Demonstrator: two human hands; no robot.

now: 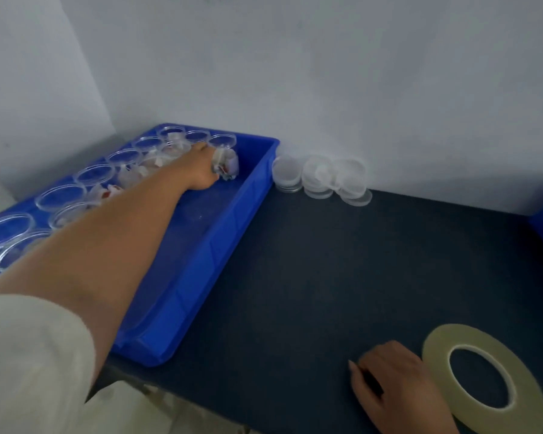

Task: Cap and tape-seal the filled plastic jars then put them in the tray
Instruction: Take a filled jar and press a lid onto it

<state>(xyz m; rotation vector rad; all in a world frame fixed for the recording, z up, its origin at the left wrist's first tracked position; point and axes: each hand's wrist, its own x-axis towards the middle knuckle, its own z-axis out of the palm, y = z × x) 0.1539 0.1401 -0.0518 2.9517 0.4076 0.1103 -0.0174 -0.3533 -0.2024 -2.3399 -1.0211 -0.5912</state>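
Far end of tray [226,245]: left hand [201,170] grips jar [229,166], next to the placed jars [94,175].
right hand [398,386]: loose on table [326,277], empty, just beside tape roll [483,380].
risk: early release tips jar into neighbours; forearm over rows could clip them.

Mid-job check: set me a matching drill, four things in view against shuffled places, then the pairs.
1 blue plastic tray
2 stack of clear round lids
3 pale ring-shaped tape roll
4 clear plastic jar

A beside the right hand
B gripped by the left hand
C against the wall, right of tray
D left side of dark table

Pairs: 1-D, 2-C, 3-A, 4-B
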